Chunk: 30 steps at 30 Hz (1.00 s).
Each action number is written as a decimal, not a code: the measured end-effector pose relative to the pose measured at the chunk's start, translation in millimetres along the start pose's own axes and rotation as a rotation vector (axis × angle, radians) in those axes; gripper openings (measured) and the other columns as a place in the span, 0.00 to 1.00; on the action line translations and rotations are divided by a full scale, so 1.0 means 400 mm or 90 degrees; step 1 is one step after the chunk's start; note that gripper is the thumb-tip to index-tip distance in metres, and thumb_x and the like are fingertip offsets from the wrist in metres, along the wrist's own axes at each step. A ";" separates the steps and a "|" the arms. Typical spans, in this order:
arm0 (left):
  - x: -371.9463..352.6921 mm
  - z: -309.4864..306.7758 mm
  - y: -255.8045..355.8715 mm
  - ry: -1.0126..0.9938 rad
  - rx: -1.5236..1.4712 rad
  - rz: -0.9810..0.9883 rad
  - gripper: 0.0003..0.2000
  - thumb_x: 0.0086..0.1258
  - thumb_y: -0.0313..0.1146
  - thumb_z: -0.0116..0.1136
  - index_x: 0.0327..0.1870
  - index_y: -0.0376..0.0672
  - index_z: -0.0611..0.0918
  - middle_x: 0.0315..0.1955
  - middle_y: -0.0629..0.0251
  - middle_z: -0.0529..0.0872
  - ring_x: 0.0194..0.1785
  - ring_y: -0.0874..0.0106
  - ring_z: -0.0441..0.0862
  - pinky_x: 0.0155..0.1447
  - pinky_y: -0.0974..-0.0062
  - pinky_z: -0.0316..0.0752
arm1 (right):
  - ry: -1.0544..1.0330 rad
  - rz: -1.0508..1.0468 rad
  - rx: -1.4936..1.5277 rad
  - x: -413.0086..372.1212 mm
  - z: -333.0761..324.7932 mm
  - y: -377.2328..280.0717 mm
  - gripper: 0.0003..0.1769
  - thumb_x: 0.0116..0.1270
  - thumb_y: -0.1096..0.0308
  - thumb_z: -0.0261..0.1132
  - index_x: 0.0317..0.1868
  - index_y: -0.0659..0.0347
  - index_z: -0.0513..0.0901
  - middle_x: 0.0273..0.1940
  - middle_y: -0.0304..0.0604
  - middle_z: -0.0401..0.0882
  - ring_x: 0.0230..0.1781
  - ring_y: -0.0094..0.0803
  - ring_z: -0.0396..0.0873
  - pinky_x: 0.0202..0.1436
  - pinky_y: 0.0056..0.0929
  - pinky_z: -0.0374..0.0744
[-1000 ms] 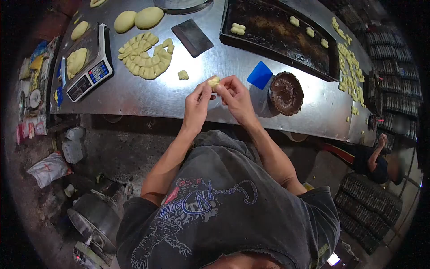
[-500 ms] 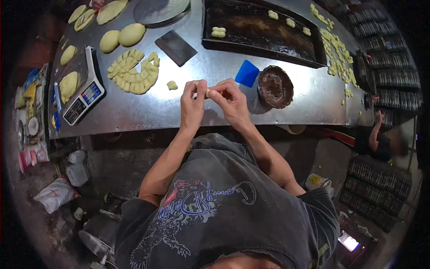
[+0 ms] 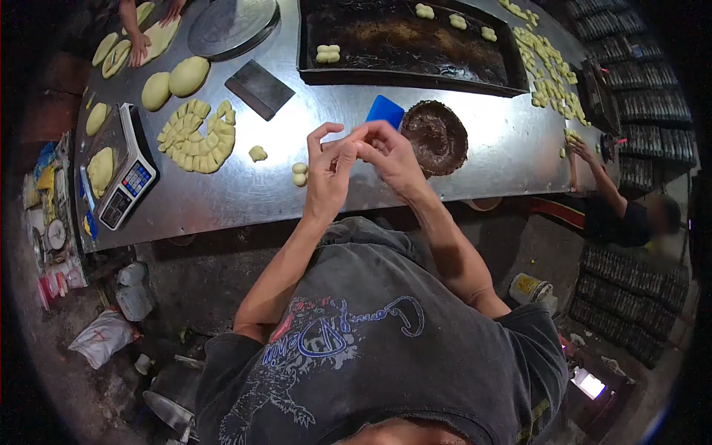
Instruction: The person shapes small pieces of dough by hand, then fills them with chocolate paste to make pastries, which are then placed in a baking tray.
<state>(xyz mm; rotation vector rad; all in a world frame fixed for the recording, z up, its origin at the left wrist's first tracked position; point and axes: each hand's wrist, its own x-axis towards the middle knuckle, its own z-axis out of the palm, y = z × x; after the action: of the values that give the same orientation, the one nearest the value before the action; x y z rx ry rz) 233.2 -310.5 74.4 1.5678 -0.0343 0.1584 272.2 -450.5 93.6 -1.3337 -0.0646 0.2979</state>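
Observation:
My left hand (image 3: 328,182) and my right hand (image 3: 397,163) meet above the table's front part, fingers curled and tips together. Whatever lies between them is too hidden to make out. Just left of my left hand, a small joined dough piece (image 3: 299,174) rests on the metal. Farther left are a single dough lump (image 3: 257,153) and a ring of cut dough pieces (image 3: 196,137). Behind my right hand lies a blue scraper (image 3: 385,111), beside a round fluted pan (image 3: 437,141) with dark brown contents.
A large dark tray (image 3: 408,81) holds several dough clusters. Further left are a dark slab (image 3: 259,89), dough balls (image 3: 188,76) and a scale (image 3: 130,185). One co-worker's hands (image 3: 139,46) press dough; another person (image 3: 630,219) reaches toward dough pieces (image 3: 549,74) at right.
The view has shifted, moving the table items left. My left index finger has lifted into a wider curl. The joined dough piece now shows beside my left hand. Co-workers' hands have come into view over dough.

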 end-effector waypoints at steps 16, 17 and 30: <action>0.002 0.015 0.018 0.096 -0.155 -0.241 0.41 0.81 0.67 0.21 0.43 0.36 0.83 0.25 0.67 0.82 0.26 0.80 0.77 0.32 0.82 0.71 | -0.020 -0.333 -0.486 0.002 0.024 -0.014 0.10 0.67 0.68 0.73 0.43 0.63 0.84 0.39 0.38 0.75 0.37 0.26 0.75 0.30 0.21 0.75; -0.003 0.009 0.026 0.071 -0.163 -0.233 0.44 0.80 0.68 0.18 0.44 0.36 0.83 0.25 0.66 0.83 0.27 0.80 0.78 0.32 0.81 0.71 | -0.038 -0.207 -0.364 0.005 0.033 -0.012 0.09 0.67 0.68 0.73 0.42 0.63 0.83 0.40 0.39 0.74 0.36 0.26 0.76 0.25 0.20 0.73; -0.120 -0.158 -0.076 0.021 -0.331 -0.484 0.46 0.76 0.73 0.18 0.63 0.36 0.75 0.48 0.54 0.88 0.38 0.68 0.89 0.42 0.74 0.86 | -0.252 -0.124 -0.417 -0.042 0.114 0.105 0.18 0.70 0.71 0.68 0.58 0.63 0.80 0.50 0.47 0.79 0.49 0.33 0.81 0.50 0.30 0.82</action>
<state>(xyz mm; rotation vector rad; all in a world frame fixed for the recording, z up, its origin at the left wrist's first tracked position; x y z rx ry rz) 184.5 -251.3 37.9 0.9721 0.5045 -0.3970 238.7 -403.2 66.3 -1.8800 -0.6681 0.3899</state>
